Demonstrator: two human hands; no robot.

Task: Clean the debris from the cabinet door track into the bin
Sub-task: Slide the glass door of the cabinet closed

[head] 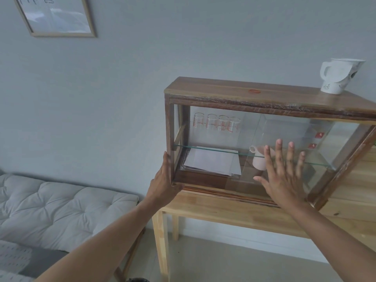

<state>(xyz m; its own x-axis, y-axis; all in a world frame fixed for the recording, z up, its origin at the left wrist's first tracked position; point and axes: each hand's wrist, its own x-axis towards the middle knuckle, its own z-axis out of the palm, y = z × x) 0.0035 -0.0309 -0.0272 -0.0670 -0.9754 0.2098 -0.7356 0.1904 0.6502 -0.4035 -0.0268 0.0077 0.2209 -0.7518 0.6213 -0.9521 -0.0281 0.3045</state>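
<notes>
A grey wall fills most of the frame, with a light-framed picture at the upper left. A pale tufted cushion lies at the lower left. Right of centre, a light wooden table carries a dark wooden cabinet with sliding glass doors; its door track runs along the bottom front edge, and no debris can be made out in it. Inside, a glass shelf holds four glass beakers; below lie white papers and a pink cup. A white paper cup stands on the cabinet's top at the upper right. The right hand presses flat on the glass, fingers spread wide. The left hand grips the cabinet's lower left corner, fingers wrapped behind the post.
</notes>
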